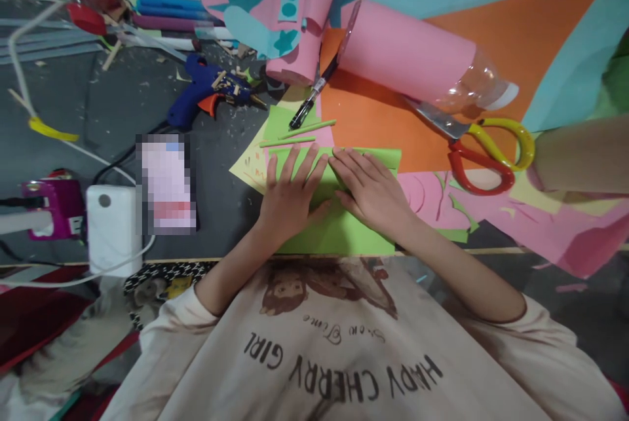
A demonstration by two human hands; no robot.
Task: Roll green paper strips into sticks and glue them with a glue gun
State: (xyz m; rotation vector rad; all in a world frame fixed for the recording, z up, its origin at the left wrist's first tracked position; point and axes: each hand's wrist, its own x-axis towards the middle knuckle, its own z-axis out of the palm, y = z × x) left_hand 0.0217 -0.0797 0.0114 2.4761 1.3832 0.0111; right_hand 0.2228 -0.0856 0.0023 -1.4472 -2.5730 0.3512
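A sheet of green paper lies at the front edge of the table, its far edge folded or rolled over. My left hand rests flat on its left part, fingers spread. Beside it, my right hand lies on the right part with the fingers stretched out and close together. The fingertips of both hands are at the far edge of the sheet. Just beyond them are thin green paper rolls and a black pen.
A blue glue gun lies at the left, above a phone and a white power bank. Scissors rest on orange paper at the right. Behind is a pink-wrapped bottle.
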